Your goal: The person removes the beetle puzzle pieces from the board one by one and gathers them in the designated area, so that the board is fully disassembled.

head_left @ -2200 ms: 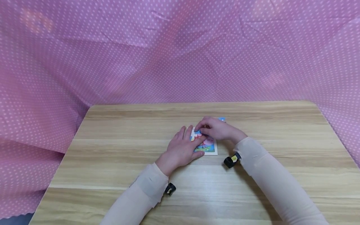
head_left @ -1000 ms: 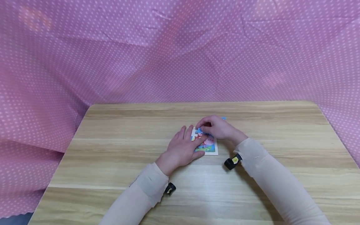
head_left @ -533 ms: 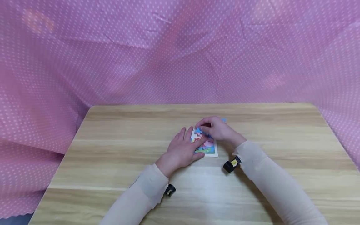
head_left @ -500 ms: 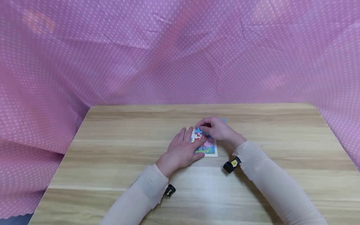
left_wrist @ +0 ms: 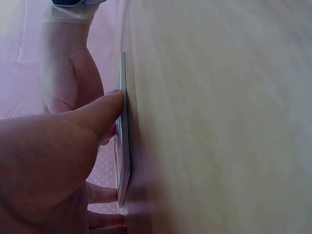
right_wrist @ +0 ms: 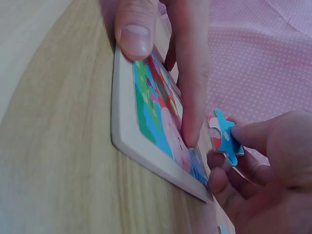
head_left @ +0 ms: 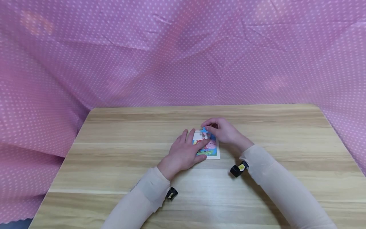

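A jigsaw board (head_left: 213,157) with a pale border and a colourful cartoon picture lies flat on the table. Its upper left part shows bare white, partly covered by fingers. My left hand (head_left: 183,151) rests on it with spread, straight fingers; in the left wrist view the thumb (left_wrist: 105,109) touches the board's near edge. Between thumb and fingers my right hand (head_left: 224,131) pinches a puzzle piece (right_wrist: 224,136), blue with some red and pink. That piece is tilted up, clear of the board's surface, near its far edge.
A small light-blue edge (right_wrist: 223,229), perhaps of another piece, shows low in the right wrist view. Wood-grain table (head_left: 114,152) surrounds the board. A pink dotted cloth (head_left: 183,63) hangs behind the table's far edge.
My right hand has shifted slightly right with the puzzle piece, exposing more of the bare white area. The loose blue bit seen beyond the hand earlier is now hidden. My left hand stays put.
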A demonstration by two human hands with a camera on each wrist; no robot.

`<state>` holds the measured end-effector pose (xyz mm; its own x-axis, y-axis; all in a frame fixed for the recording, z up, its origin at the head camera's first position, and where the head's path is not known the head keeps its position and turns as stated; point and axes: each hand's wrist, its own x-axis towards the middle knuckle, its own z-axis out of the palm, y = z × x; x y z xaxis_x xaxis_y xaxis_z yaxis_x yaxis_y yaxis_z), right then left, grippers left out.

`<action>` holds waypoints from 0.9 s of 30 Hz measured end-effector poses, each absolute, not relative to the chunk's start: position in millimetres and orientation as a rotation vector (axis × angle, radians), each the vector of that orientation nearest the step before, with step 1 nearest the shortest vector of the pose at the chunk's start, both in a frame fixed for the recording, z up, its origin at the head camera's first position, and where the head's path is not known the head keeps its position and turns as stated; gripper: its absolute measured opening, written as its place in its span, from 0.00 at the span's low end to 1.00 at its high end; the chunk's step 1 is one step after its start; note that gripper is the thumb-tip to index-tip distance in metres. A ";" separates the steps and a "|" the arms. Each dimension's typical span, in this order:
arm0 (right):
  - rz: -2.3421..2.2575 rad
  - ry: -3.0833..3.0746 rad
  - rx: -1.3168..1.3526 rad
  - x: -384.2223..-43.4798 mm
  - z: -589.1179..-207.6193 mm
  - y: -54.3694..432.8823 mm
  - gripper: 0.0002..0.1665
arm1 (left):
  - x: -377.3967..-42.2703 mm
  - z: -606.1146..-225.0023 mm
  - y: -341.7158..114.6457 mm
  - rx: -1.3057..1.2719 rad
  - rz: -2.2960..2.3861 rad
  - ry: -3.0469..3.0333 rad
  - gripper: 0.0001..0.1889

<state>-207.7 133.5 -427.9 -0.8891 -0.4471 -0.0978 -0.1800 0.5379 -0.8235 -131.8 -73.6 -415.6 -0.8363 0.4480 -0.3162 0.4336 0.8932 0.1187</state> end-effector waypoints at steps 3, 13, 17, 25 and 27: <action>-1.303 2.483 -0.505 -206.8 -427.7 137.4 0.15 | -131.8 -417.0 -74.2 0.657 0.071 2.726 0.33; -1.347 2.487 -0.463 -202.2 -422.8 149.4 0.15 | -131.3 -415.1 -73.7 0.657 0.111 2.735 0.33; -1.339 2.493 -0.462 -201.0 -421.6 152.8 0.15 | -131.5 -415.5 -74.1 0.657 0.104 2.733 0.33; -1.347 2.519 -0.441 -201.4 -420.1 163.3 0.16 | -132.4 -415.4 -73.4 0.639 0.111 2.723 0.33; -1.337 2.532 -0.435 -201.1 -419.8 166.1 0.16 | -132.4 -415.8 -73.2 0.641 0.108 2.725 0.33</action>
